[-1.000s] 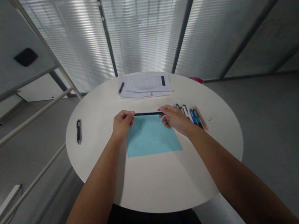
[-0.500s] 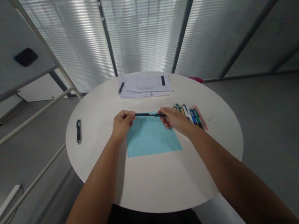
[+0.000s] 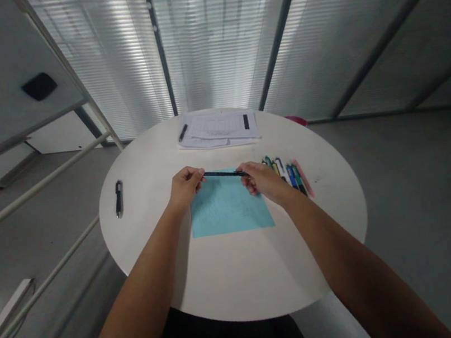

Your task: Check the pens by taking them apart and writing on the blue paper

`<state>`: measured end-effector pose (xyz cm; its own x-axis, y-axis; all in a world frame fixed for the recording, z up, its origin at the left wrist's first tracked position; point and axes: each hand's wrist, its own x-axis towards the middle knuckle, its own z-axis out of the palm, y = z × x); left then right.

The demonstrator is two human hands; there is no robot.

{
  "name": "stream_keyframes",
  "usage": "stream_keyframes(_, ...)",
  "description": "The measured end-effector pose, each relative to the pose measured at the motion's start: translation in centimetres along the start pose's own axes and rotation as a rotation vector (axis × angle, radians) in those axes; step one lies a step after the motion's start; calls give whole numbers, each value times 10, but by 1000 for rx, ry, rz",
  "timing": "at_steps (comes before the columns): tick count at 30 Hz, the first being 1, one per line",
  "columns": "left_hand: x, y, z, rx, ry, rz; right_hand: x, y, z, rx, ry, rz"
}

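A slim black pen (image 3: 221, 174) is stretched level between my two hands, above the far edge of a light blue sheet of paper (image 3: 230, 210). My left hand (image 3: 187, 183) pinches the pen's left end between thumb and fingers. At the other end, my right hand (image 3: 258, 175) is closed around the pen, and its fingers hide that tip. The blue sheet lies flat on the white round table (image 3: 241, 274), its upper corners partly behind my hands.
Right of my right hand lie several markers (image 3: 292, 176) beside a pink strip (image 3: 303, 179). A black pen (image 3: 118, 199) rests at the table's left. Printed papers (image 3: 219, 129) with a dark pen (image 3: 183, 133) on them lie at the far edge. White rails (image 3: 42, 188) stand at left.
The thinner stretch near the pen's middle no longer shows; the pen now looks even up to my right fingers. Both hands stay almost in place.
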<state>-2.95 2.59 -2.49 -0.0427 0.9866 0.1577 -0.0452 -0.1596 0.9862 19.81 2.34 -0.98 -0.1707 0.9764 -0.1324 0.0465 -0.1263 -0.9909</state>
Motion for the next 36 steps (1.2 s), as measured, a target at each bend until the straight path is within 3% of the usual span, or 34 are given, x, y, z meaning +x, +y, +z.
stream_keyframes(5, 0, -1, -1, 5, -14, 17, 2, 1, -2, 24, 12, -76)
stream_keyframes(12, 0, 1, -2, -3, -10, 6, 2, 2, 0, 22, 7, -41)
stream_keyframes(36, 3, 1, 1, -62, 114, 9, 1, -6, -12, 282, 275, -37)
